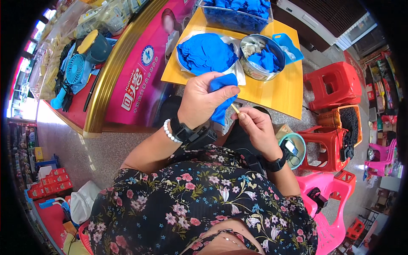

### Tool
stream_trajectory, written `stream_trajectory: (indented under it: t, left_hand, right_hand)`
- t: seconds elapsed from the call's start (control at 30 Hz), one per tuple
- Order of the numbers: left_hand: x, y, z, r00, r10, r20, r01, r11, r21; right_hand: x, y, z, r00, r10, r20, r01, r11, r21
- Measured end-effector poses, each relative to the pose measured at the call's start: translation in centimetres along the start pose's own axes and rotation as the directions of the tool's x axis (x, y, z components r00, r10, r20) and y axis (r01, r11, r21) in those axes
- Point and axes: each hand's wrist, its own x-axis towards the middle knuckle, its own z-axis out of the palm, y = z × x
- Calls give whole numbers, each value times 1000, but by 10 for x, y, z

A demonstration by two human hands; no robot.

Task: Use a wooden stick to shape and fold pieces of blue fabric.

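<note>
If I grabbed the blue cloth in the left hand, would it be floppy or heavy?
Probably floppy: the blue cloth bends in the left hand and hangs below it. Likely light too, since one hand seems to hold it up.

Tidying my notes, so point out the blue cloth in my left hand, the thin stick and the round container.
Blue cloth (224, 82): head view, its upper fold.
Thin stick (235, 109): head view, its shaft.
Round container (257, 75): head view, its outer wall.

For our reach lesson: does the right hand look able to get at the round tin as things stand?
Probably yes: nothing visible blocks the right hand from the round tin, though that hand holds a thin yellowish stick.
</note>
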Motion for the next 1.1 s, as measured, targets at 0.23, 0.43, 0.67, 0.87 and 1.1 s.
stream_trajectory:
  t: [0.23,0.43,0.67,0.87,1.1]
  left_hand:
    - [-2,4,7,999,-18,50,17,1000,27]
    - [0,-4,9,999,26,-46,-31,995,-95]
    - [1,-25,4,994,71,-86,-72,997,-6]
    - [3,-22,3,997,76,-30,-75,997,24]
    - [10,-9,-5,991,114,69,-115,993,18]
  right_hand:
    - [0,-3,0,993,23,-117,-9,992,124]
    - [1,-6,-1,996,46,-79,-27,975,223]
    - [5,-7,4,996,74,-50,-56,949,309]
    - [5,-15,-1,997,71,-33,-60,965,256]
    - [5,-18,-14,996,44,-81,-30,986,165]
